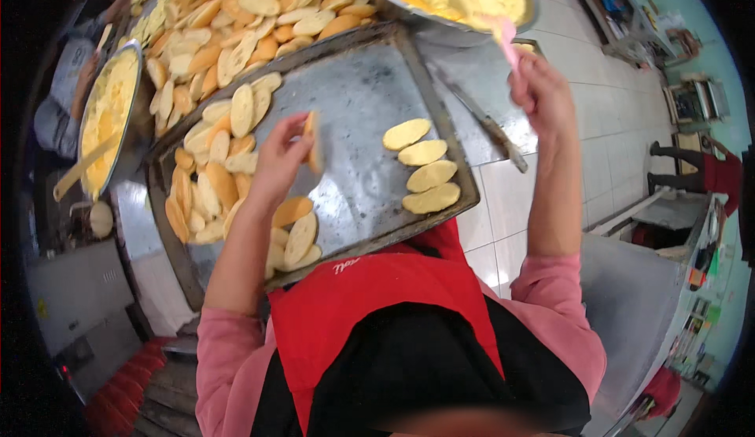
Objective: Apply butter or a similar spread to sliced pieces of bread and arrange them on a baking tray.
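Observation:
My left hand (285,154) is closed on a slice of bread (314,142), held on edge above the metal baking tray (362,91). In my right hand (541,95) is a pink spatula (503,34), its head in the yellow cream of a metal bowl (528,18) at the top. Several slices coated with yellow spread (423,152) lie in a column on the tray's right side. Plain bread slices (212,173) are heaped along its left side, some near my left forearm.
A large pile of cut bread (244,20) lies beyond the tray. At the far left stands another bowl of yellow cream (110,114) with a wooden-handled tool (86,165) across it. A long knife-like tool (487,122) lies right of the tray. Other people (712,173) are nearby.

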The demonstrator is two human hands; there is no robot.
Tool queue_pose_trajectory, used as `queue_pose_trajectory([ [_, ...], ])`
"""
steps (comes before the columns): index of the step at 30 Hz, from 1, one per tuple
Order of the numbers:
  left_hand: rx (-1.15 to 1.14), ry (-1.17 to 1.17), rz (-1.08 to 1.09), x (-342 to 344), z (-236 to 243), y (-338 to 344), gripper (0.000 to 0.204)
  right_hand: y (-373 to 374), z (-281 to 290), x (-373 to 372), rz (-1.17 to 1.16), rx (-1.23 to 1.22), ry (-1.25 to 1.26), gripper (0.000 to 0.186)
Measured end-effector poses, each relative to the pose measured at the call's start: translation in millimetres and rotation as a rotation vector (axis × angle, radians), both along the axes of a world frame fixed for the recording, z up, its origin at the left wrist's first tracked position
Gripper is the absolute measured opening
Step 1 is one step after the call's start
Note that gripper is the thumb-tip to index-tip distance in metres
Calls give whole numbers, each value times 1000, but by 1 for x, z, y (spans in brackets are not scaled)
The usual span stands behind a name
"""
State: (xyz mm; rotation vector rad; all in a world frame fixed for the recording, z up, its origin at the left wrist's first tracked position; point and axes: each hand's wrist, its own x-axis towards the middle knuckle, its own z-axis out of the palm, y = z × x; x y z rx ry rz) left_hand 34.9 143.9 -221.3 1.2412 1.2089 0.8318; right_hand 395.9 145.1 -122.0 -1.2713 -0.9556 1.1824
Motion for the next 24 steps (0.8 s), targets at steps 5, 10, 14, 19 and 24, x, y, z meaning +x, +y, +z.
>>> queue_pose_trajectory([
  [5,-325,-812,36,40,37,-3,34,-75,-80,-93,125,71,391,27],
  [10,-377,-1060,10,36,39,-12,31,-83,-76,-123,177,467,-460,27],
  [14,-354,-1064,92,25,37,-16,30,-89,-44,-97,312,571,-950,36],
  [19,-354,-1052,85,19,32,-17,31,-94,-39,-110,126,668,-1141,33],
  [24,-296,-1005,4,17,34,-31,40,-73,-43,-136,-38,637,-1400,38],
])
